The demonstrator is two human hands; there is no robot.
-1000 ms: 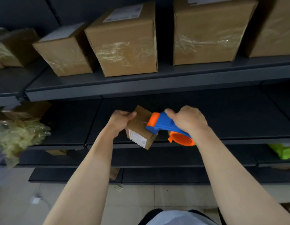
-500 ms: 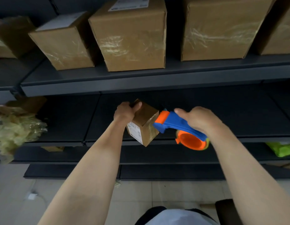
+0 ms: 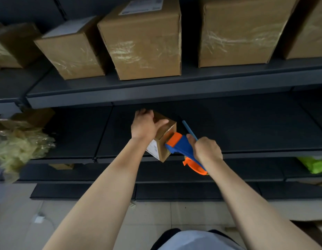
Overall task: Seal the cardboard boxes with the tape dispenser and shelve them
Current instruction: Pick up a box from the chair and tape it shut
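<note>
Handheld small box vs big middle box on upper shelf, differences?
The small box is smaller than the big box. The small box is tilted, gripped by the left hand; the big box sits flat on the upper shelf. The tape dispenser touches the small box; the big box shows clear tape. Both are brown cardboard with white labels.

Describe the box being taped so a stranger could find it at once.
Start at the dark grey shelving, whose upper shelf carries large cartons. In front of the shelf below, the left hand grips a small box against the blue-and-orange tape dispenser. It alone is held, not shelved, and far smaller.
</note>
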